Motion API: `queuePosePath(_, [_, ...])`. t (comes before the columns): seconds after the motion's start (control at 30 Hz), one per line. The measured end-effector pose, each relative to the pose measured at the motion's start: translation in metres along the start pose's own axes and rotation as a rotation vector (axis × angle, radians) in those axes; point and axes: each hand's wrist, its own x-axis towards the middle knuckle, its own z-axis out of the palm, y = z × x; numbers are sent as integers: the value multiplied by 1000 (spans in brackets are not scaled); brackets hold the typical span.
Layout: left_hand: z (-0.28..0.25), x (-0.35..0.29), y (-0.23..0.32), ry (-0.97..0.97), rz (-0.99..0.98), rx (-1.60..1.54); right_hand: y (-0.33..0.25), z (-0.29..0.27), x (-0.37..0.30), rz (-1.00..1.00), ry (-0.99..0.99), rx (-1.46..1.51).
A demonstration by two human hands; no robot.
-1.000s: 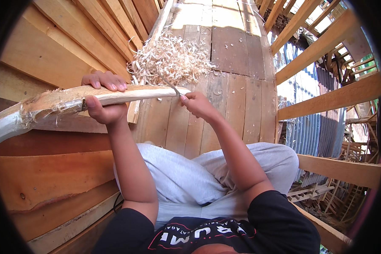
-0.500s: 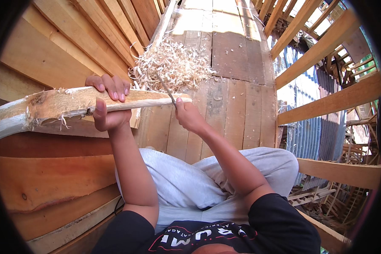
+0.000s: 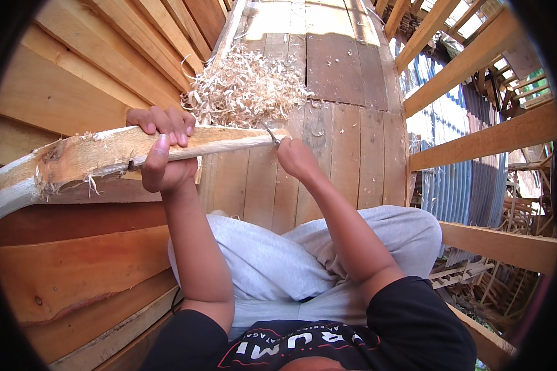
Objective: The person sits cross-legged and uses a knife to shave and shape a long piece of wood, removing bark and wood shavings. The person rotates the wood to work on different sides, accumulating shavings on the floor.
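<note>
I have the long, curved, pale wooden piece (image 3: 99,149) slanting across the head view, beyond the light-grey trousers (image 3: 260,253). The left hand (image 3: 176,175) grips it around the middle, fingers over the far edge, thumb on the near side. I see the right hand (image 3: 298,159) closed on a thin, grey metal blade (image 3: 270,132), which meets the piece's right end. Farther out, curly cream wood shavings (image 3: 247,89) lie heaped on the brown plank floor (image 3: 346,154).
</note>
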Motion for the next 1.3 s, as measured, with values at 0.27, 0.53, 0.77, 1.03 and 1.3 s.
queuePosePath(0.27, [-1, -2, -4, 93, 7, -12, -18, 9, -8, -46, -26, 70])
queuePosePath(0.53, [2, -1, -2, 101, -5, 19, -12, 11, -5, -37, 41, 120])
queuePosePath(0.77, [4, 1, -4, 54, -1, 36, 57, 7, 34, -231, -29, -136])
queuePosePath(1.03, [-2, -1, -5, 138, -16, 46, -26, 5, -19, -130, -21, 179])
queuePosePath(1.3, [-1, 0, -4, 173, -3, 39, 12, 0, 10, -240, -61, -157])
